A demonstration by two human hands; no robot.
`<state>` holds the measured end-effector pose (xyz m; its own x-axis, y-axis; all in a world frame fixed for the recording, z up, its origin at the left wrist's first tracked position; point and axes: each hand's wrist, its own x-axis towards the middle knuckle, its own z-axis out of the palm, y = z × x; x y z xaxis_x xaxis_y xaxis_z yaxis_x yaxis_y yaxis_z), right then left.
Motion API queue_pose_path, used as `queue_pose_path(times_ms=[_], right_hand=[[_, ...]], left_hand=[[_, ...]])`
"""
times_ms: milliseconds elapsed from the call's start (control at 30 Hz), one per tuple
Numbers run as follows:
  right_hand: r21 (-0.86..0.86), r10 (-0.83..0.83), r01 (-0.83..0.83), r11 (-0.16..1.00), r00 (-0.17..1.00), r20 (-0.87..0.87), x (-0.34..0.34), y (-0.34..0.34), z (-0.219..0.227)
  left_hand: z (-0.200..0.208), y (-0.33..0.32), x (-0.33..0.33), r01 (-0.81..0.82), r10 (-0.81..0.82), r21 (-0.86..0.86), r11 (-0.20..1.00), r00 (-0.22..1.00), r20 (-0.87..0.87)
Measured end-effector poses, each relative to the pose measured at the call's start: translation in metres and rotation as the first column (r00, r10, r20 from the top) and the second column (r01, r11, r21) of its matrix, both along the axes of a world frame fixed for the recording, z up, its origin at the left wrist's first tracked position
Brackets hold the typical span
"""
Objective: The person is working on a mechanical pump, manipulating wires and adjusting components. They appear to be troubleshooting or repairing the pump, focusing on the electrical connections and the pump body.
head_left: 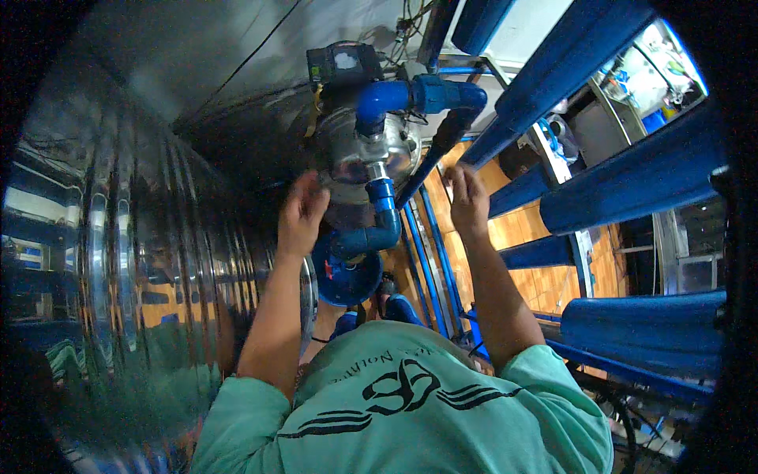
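Note:
My left hand (302,215) is raised just left of a silver metal pump (355,162), slightly blurred, fingers loosely bent and nothing visible in them. My right hand (470,201) is held up beside a dark slanting pipe (446,142), right of the pump. Its fingers are half curled and apart, with no object showing. Between my hands, a blue pipe elbow (385,217) joins a metal fitting (377,172) on the pump. Above it a bright blue pipe (384,99) runs right into a blue union (430,93). A black box (345,65) sits atop the pump.
A large ribbed, shiny metal tank (150,276) stands close on my left. A blue bucket (347,280) sits below the pipes near my feet. Several thick blue tubes (632,186) on a frame fill the right side, above an orange-brown tiled floor (545,288). Wires (410,24) hang behind.

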<state>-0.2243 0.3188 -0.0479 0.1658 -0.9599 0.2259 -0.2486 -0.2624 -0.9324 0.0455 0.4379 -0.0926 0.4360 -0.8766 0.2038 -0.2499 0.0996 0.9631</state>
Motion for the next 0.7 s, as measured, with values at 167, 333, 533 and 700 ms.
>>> queue_pose_path(times_ms=[167, 333, 533, 700], right_hand=[[-0.461, -0.233, 0.197, 0.865, 0.972, -0.023, 0.010, -0.071, 0.065], [-0.325, 0.034, -0.051, 0.944, 0.998, -0.057, 0.035, -0.093, 0.085], [-0.385, -0.038, -0.028, 0.922, 0.986, -0.163, 0.009, -0.154, 0.043], [-0.158, 0.012, -0.032, 0.987, 0.992, -0.127, 0.021, -0.132, 0.063]], left_hand=[[0.091, -0.100, -0.002, 0.201, -0.152, -0.211, 0.957, 0.963, 0.224], [0.101, -0.124, -0.015, 0.110, -0.127, 0.068, 0.992, 0.922, 0.365], [0.085, -0.140, -0.028, 0.088, -0.137, 0.134, 0.987, 0.897, 0.419], [0.082, -0.149, -0.007, 0.111, -0.150, 0.107, 0.988, 0.852, 0.501]])
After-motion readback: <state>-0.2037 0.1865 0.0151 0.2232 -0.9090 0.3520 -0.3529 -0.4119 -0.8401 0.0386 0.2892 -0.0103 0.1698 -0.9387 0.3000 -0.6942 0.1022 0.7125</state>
